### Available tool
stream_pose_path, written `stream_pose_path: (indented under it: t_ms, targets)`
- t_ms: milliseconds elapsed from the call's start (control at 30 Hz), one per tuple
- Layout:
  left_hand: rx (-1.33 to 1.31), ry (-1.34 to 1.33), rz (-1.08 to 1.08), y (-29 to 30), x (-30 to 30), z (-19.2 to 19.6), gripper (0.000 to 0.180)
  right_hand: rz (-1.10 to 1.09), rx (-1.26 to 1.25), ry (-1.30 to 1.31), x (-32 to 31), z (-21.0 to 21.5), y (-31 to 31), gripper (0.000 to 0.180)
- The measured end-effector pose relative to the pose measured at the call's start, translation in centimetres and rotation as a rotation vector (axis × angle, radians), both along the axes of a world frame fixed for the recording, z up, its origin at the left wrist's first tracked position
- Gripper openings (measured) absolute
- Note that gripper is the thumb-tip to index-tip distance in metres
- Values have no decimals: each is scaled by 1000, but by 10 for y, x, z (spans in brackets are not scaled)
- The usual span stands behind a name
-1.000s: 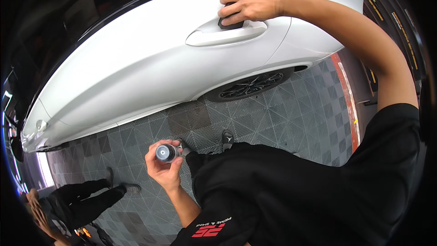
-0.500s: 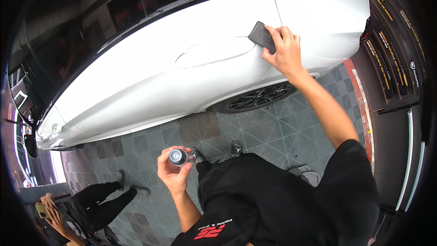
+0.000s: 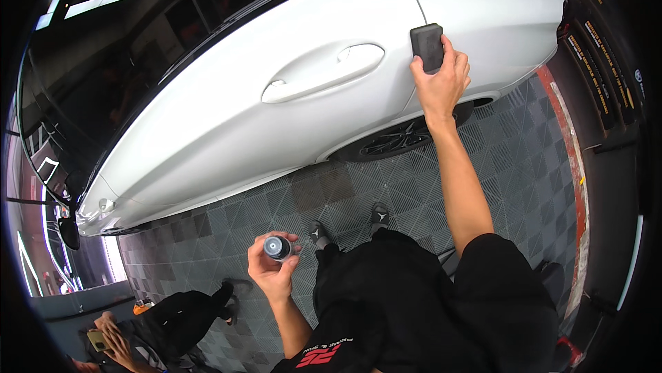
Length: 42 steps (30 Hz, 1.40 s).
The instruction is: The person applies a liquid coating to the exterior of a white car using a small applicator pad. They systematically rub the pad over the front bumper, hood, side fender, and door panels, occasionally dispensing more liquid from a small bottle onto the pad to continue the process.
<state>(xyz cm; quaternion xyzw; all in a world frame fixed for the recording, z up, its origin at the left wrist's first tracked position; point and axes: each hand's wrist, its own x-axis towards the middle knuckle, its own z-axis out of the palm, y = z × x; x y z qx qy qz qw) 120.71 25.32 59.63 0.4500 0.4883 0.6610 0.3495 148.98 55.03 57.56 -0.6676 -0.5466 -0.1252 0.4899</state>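
A black foam applicator block [image 3: 427, 48] is gripped between the thumb and fingers of my right hand [image 3: 443, 83]. It lies against the white car [image 3: 227, 128], over the seam behind the rear door and to the right of the door handle [image 3: 324, 73]. Down in front of my body, my left hand [image 3: 272, 269] is closed around a small bottle [image 3: 278, 248] with a dark cap facing up. Most of the bottle below the cap is hidden by my fingers.
Below the car's side is a rear wheel [image 3: 396, 140] over a grey tiled floor [image 3: 262, 218]. At lower left another person holds a phone [image 3: 100, 340]. A red and white edging strip [image 3: 571, 145] runs along the right, beside a dark wall with panels.
My right hand has moved the applicator block right, from the handle's end to the door seam, and turned it upright. My left hand still holds the bottle. The other person's legs have shifted.
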Motion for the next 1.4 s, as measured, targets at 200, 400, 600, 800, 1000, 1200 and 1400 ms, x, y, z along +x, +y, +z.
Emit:
stream_pose_path:
  t_ms: [200,400,600,800,1000,1200,1400]
  targets:
    - [-23,12,-50,-11,-25,-4,52,122,82,71,-8,-12,-5,58]
    - [-19,31,-129,-25,-69,-17,52,134,41,62,-25,-24,-21,56]
    - [1,13,-166,-59,-137,-35,52,73,27,134,-46,-46,-30,56]
    - [-1,24,-291,-83,-201,-64,57,-17,126,219,-72,-61,-33,56]
    - [-69,31,-350,-79,-208,-88,56,1,198,244,-117,-75,-42,55]
    - [-75,-33,-412,-68,-191,-133,57,52,248,69,-110,-76,-47,55]
    - [-92,-88,-432,-65,-199,-219,54,-19,398,286,-148,-91,-36,51]
